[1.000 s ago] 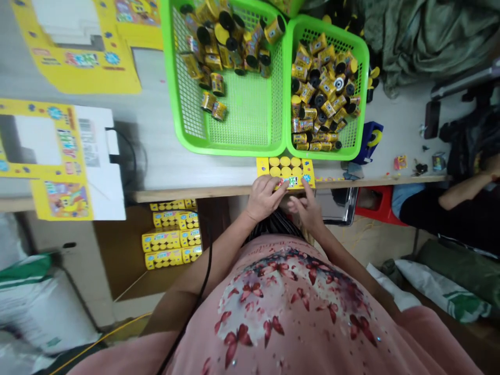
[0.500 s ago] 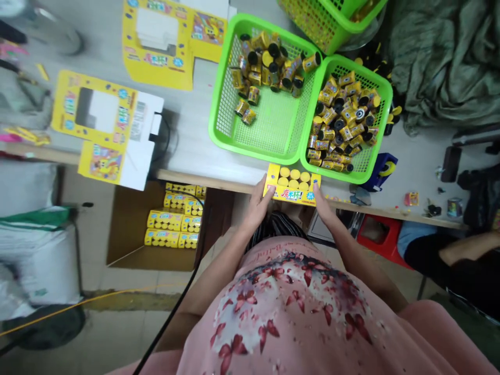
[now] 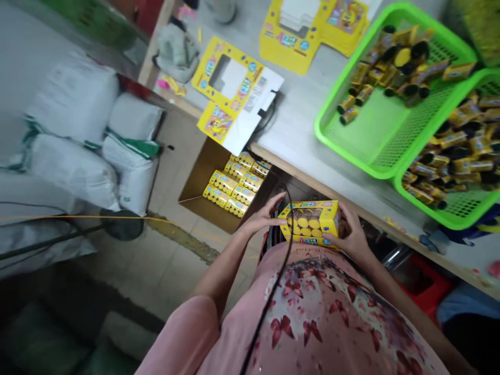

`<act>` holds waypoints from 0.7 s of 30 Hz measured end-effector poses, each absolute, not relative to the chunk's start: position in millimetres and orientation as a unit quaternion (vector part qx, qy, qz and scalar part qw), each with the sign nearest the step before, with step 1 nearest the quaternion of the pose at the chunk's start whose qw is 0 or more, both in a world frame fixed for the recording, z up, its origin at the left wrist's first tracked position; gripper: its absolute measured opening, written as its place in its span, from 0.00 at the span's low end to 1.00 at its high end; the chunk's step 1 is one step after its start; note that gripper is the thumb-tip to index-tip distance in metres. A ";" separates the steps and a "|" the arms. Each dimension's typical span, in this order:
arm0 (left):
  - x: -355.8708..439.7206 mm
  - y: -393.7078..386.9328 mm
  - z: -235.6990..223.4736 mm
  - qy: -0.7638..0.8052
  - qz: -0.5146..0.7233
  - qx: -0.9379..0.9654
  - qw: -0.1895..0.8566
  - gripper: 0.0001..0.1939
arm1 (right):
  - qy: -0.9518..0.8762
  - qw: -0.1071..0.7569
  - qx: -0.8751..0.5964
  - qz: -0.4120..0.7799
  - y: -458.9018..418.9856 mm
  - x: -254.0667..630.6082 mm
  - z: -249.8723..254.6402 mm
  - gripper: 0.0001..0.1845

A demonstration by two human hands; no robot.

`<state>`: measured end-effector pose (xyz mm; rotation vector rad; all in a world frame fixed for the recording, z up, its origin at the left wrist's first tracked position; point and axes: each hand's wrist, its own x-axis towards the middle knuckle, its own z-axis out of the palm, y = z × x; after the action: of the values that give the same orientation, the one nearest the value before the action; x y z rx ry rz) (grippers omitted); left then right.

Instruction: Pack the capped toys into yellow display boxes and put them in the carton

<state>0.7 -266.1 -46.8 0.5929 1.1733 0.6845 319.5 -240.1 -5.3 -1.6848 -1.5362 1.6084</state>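
Both my hands hold a yellow printed window carton (image 3: 310, 224) up in front of my chest, above the table's front edge. Round yellow lids show through its window. My left hand (image 3: 265, 216) presses its fingers against the carton's left end, and my right hand (image 3: 351, 229) grips the right end. Two green plastic mesh baskets (image 3: 375, 104) (image 3: 449, 156) hold many yellow-and-black cups on the table, to the right and beyond my hands. The right basket is cut off by the frame.
Flat yellow carton blanks (image 3: 230, 99) lie on the table. Below its edge, an open cardboard box (image 3: 207, 192) holds packed yellow cartons. White sacks (image 3: 74, 99) stand on the floor at left. A black cable (image 3: 275, 291) hangs across my front. A red stool (image 3: 425, 281) sits at lower right.
The yellow carton has left the table edge and is now held up near my chest in both hands. The whole view has swung and tilted, bringing the floor and sacks at left into sight.
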 end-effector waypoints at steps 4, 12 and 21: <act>-61.5 -266.3 -55.6 0.497 0.179 0.349 0.774 0.50 | -0.542 0.097 -0.545 0.632 -234.6 245.5 -37.2 0.52; -136.2 -339.8 -90.8 0.505 0.303 0.034 0.807 0.40 | -0.485 0.018 -0.482 0.730 -233.8 85.5 -106.0 0.51; -171.2 -350.3 -157.7 0.577 0.544 -0.173 0.585 0.42 | -0.336 -0.052 -0.452 0.824 -225.1 -21.0 -170.8 0.69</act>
<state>-171.2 -350.3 -157.7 -0.4039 1.3454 1.2686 -21.0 -225.1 -170.8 -1.4696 -1.0932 2.6790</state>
